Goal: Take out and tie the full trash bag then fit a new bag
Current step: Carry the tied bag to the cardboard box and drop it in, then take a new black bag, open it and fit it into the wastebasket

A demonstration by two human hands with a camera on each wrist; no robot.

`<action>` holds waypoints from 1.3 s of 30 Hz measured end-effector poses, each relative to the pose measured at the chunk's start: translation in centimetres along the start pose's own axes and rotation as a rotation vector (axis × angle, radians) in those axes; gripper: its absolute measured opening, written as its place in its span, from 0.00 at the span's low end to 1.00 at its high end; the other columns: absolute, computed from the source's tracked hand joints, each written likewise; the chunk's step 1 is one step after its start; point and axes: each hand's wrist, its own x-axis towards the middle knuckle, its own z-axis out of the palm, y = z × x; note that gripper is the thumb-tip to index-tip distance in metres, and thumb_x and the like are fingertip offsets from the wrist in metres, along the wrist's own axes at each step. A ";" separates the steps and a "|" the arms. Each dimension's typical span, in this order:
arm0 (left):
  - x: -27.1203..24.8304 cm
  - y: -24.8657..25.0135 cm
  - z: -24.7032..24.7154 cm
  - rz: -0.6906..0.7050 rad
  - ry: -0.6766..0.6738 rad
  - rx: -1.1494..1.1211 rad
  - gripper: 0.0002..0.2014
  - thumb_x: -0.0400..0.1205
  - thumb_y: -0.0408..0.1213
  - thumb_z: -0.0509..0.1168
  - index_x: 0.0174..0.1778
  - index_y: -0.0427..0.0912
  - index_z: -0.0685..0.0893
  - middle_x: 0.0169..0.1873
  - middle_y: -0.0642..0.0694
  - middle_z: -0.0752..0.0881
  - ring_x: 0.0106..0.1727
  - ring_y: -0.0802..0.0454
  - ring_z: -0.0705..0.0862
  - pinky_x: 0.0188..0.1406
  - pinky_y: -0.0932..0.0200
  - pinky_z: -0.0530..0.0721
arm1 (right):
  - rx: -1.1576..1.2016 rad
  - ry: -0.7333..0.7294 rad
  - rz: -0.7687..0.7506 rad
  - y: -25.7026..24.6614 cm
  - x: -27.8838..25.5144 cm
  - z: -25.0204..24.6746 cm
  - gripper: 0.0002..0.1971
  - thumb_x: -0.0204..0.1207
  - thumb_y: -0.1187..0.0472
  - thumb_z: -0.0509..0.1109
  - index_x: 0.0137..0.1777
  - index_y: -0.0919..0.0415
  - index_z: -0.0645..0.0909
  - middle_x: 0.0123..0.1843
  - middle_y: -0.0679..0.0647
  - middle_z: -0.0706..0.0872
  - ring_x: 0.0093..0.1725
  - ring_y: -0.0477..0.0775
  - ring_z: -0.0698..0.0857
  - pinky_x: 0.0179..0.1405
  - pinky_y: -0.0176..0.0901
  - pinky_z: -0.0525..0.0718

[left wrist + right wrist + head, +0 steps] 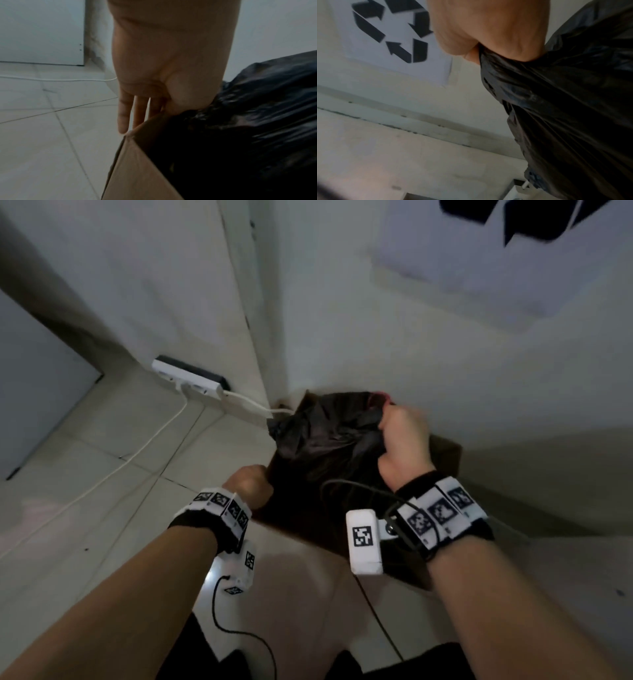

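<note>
Black trash bag [318, 436] bunched up, sitting in brown cardboard box [137, 169] on tiled floor [102, 491], in wall corner. Right hand [404, 446] fisted tight round gathered plastic at bag's far edge. Left hand [248, 486] at box's near-left corner: fingers [123, 115] straight down outside cardboard wall, thumb side pressed against bag. White power strip [188, 378] with cable along wall behind. Recycling sign [392, 29] on wall above.

Black trash bag [322, 436], crumpled, glossy, top bunched, inside brown cardboard box [137, 169].
</note>
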 end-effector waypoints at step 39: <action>-42.9 -6.7 -5.6 -0.176 -0.350 -0.181 0.17 0.84 0.46 0.66 0.67 0.45 0.84 0.60 0.43 0.88 0.60 0.49 0.86 0.61 0.64 0.78 | -0.453 -0.155 0.313 -16.2 -33.0 -19.1 0.06 0.83 0.55 0.68 0.47 0.54 0.84 0.45 0.55 0.91 0.38 0.52 0.88 0.44 0.50 0.83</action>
